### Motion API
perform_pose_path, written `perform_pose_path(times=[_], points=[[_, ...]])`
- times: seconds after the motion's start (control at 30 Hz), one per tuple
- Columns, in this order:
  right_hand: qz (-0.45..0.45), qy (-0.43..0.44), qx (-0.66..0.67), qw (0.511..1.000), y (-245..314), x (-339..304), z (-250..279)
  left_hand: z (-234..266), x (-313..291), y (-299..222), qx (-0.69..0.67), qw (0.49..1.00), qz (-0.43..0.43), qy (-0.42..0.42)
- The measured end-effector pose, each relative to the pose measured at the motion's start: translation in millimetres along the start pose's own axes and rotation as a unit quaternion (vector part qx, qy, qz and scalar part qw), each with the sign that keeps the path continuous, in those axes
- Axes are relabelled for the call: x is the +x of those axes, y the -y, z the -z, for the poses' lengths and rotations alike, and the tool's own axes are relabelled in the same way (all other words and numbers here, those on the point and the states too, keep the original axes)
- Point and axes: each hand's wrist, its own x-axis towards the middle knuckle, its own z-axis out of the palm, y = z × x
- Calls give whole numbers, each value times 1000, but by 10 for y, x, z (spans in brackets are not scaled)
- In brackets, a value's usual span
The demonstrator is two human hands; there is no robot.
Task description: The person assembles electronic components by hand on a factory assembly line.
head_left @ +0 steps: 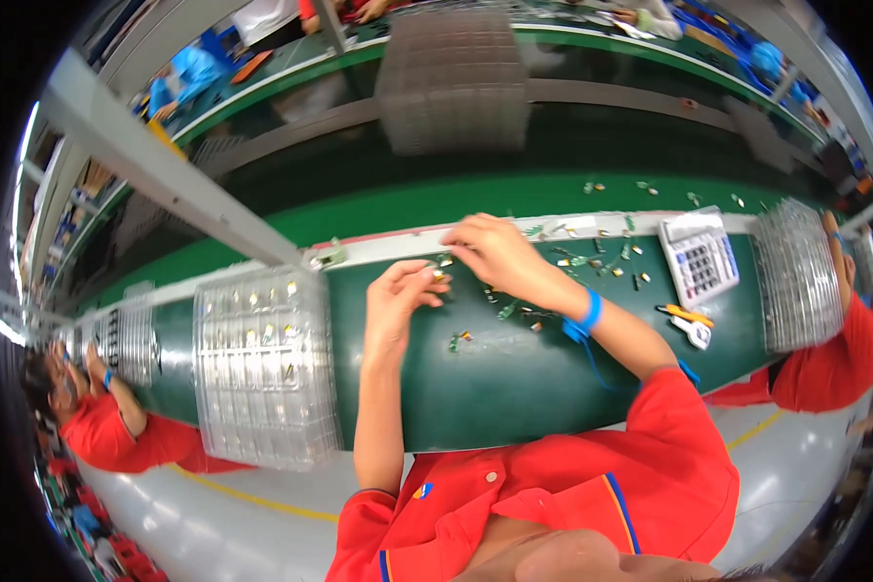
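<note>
Over the green bench top, my left hand (400, 296) pinches a small electronic part (440, 278) with a yellowish piece between thumb and fingers. Close beside it, my right hand (502, 257) has its fingers bent down and drawn together; whatever they grip is hidden. A blue wrist strap (584, 316) with a thin cord circles my right wrist. Several loose small green circuit parts (606, 260) with yellowish pieces are scattered to the right of my hands. One more such part (459, 341) lies alone just below them.
A stack of clear plastic trays (267, 388) holding small parts stands at left; another clear stack (800, 281) is at right. Nearby lie a calculator (700, 262) and an orange-yellow cutter (687, 315). A grey post (184, 175) rises beyond the left trays. Co-workers in red sit on both sides.
</note>
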Motion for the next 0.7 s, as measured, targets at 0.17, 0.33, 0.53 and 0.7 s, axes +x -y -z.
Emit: perform_pose_path(times=[0.17,0.33,0.53,0.7], points=[[-31,-60,58,996,563,-295,224,-180,-98,37,-60,998,-16,-5],[18,-76,-19,997,548,-248,144,-180,-194,54,-99,994,-24,27],[40,-43,16,998,460,-192,231,-195,-219,-71,-123,991,1,49],[9,-35,56,998,530,-131,355,-164,-265,-45,-75,995,-13,67]])
